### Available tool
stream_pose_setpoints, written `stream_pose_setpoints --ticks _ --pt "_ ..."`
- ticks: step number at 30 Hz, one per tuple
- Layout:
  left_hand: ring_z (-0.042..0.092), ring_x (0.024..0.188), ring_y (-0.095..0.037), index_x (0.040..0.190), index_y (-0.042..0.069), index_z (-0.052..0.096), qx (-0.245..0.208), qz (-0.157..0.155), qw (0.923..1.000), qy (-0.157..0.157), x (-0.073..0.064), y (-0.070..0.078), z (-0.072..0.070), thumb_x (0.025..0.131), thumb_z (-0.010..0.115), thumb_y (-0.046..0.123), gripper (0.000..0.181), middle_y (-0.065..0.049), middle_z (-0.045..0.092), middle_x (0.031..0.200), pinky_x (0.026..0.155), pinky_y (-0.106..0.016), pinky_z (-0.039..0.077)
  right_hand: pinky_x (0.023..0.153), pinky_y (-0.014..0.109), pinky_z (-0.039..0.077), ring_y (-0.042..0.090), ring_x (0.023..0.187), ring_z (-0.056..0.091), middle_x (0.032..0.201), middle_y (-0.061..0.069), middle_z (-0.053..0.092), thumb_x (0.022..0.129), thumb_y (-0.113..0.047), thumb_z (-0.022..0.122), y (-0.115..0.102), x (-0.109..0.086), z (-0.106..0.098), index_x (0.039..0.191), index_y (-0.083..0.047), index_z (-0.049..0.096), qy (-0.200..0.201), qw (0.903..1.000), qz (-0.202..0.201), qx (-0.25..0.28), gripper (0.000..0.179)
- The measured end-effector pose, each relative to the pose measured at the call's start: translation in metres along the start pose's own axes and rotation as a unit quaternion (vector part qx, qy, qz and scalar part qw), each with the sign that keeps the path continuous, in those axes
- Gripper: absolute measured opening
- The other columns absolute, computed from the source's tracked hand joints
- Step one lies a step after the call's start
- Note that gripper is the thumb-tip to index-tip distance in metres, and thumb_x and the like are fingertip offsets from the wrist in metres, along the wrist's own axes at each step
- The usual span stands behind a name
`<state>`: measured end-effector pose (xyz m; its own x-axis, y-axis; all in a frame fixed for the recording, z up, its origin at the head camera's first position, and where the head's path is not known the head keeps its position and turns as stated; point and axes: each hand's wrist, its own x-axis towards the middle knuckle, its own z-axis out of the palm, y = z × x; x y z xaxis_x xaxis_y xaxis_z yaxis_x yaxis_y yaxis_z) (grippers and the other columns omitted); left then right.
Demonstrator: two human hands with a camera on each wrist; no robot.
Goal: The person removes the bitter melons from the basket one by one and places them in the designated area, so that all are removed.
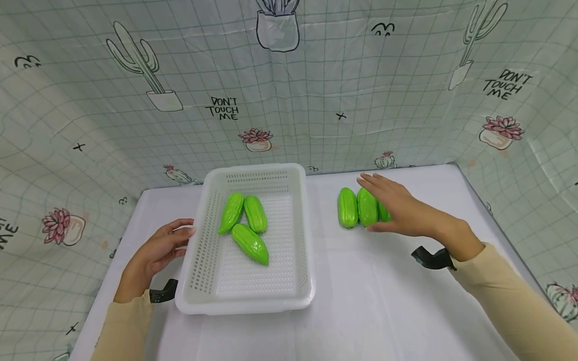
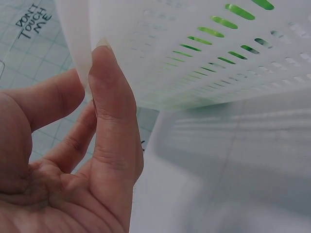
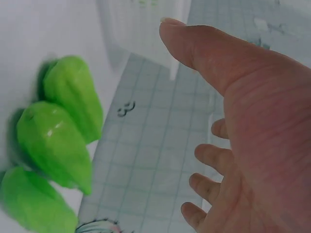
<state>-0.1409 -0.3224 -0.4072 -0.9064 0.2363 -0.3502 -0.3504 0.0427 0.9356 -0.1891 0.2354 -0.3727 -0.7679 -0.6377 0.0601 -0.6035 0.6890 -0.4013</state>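
Observation:
My left hand (image 1: 164, 245) pinches the left rim of a white plastic basket (image 1: 307, 250), with thumb and fingers at the rim's edge in the left wrist view. Inside, three glossy green ridged fruits (image 1: 250, 244), resembling star fruit, lie toward the far left. My right hand (image 1: 399, 208) hovers at the right with fingers straight and nothing held. Beneath and beside it, three more such green fruits (image 1: 347, 207) lie side by side on the table; the hand partly hides the rightmost in the head view. In the right wrist view these fruits (image 3: 53, 145) stand apart from the palm.
A white cloth covers the table (image 1: 352, 301). Behind it and at both sides hangs a grid-patterned curtain (image 1: 307, 90) with cactus drawings. A dark wrist strap mount (image 1: 433, 258) sits below the right wrist, another mount (image 1: 163, 292) below the left.

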Motion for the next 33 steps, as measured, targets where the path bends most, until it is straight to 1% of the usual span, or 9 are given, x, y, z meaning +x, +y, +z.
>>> stream_pose_setpoints --ticks 5,7,12,16,19,24,29,33 --pt "0.075 0.093 -0.01 0.132 0.015 0.053 -0.004 -0.002 1.0 0.001 0.0 -0.001 -0.001 0.11 0.057 0.011 0.023 0.008 0.075 0.107 0.079 -0.028 0.064 0.123 0.071 0.017 0.05 0.157 0.019 0.171 0.023 0.026 0.088 -0.023 0.088 -0.016 0.007 0.002 0.164 0.0 0.026 0.005 0.9992 -0.039 -0.007 0.1" --pt "0.076 0.093 -0.011 0.131 0.015 0.054 -0.009 -0.003 1.0 0.001 0.0 -0.001 -0.002 0.11 0.057 0.01 0.022 0.008 0.075 0.107 0.079 -0.029 0.064 0.123 0.07 0.017 0.05 0.157 0.019 0.171 0.023 0.025 0.089 -0.022 0.087 -0.022 0.01 0.003 0.164 -0.001 0.026 0.002 0.9988 -0.049 -0.01 0.099" --pt "0.076 0.092 -0.011 0.13 0.016 0.054 -0.018 -0.005 0.9998 0.002 -0.001 -0.001 -0.002 0.11 0.057 0.009 0.021 0.007 0.075 0.107 0.078 -0.029 0.064 0.123 0.07 0.019 0.046 0.159 0.018 0.173 0.017 0.024 0.092 -0.025 0.085 -0.035 0.016 0.005 0.166 -0.006 0.024 -0.015 0.9982 -0.055 -0.019 0.098" --pt "0.076 0.092 -0.011 0.13 0.016 0.054 -0.02 -0.006 0.9998 0.002 -0.002 -0.001 -0.002 0.11 0.057 0.009 0.022 0.007 0.075 0.107 0.078 -0.029 0.064 0.121 0.075 0.018 0.044 0.16 0.016 0.175 0.014 0.022 0.094 -0.027 0.083 -0.044 0.022 0.007 0.168 -0.01 0.022 -0.025 0.998 -0.057 -0.012 0.097" --pt "0.076 0.092 -0.012 0.13 0.016 0.054 -0.021 -0.006 0.9998 0.003 -0.001 -0.001 -0.002 0.11 0.057 0.01 0.021 0.006 0.075 0.107 0.078 -0.029 0.064 0.123 0.073 0.017 0.043 0.16 0.015 0.175 0.014 0.021 0.094 -0.027 0.083 -0.051 0.028 0.01 0.168 -0.01 0.021 -0.031 0.9972 -0.067 -0.009 0.098" --pt "0.076 0.092 -0.011 0.129 0.016 0.055 -0.02 -0.006 0.9998 0.004 -0.001 -0.001 -0.002 0.11 0.057 0.009 0.021 0.007 0.075 0.107 0.078 -0.029 0.064 0.126 0.065 0.018 0.043 0.16 0.016 0.174 0.015 0.022 0.093 -0.03 0.085 -0.063 0.04 0.015 0.167 -0.009 0.022 -0.039 0.9952 -0.088 -0.016 0.1" --pt "0.076 0.092 -0.011 0.129 0.017 0.055 -0.019 -0.005 0.9998 0.001 0.0 -0.001 -0.001 0.11 0.057 0.01 0.02 0.007 0.075 0.107 0.078 -0.029 0.064 0.125 0.065 0.023 0.044 0.159 0.02 0.173 0.017 0.025 0.092 -0.032 0.086 -0.073 0.051 0.021 0.166 -0.007 0.026 -0.041 0.9925 -0.11 -0.033 0.099" --pt "0.076 0.093 -0.011 0.131 0.016 0.054 -0.016 -0.005 0.9999 0.0 0.0 0.0 0.0 0.11 0.057 0.011 0.021 0.006 0.075 0.108 0.079 -0.029 0.064 0.125 0.065 0.023 0.042 0.16 0.02 0.173 0.016 0.024 0.092 -0.034 0.085 -0.081 0.062 0.026 0.166 -0.008 0.027 -0.052 0.9903 -0.122 -0.043 0.097"
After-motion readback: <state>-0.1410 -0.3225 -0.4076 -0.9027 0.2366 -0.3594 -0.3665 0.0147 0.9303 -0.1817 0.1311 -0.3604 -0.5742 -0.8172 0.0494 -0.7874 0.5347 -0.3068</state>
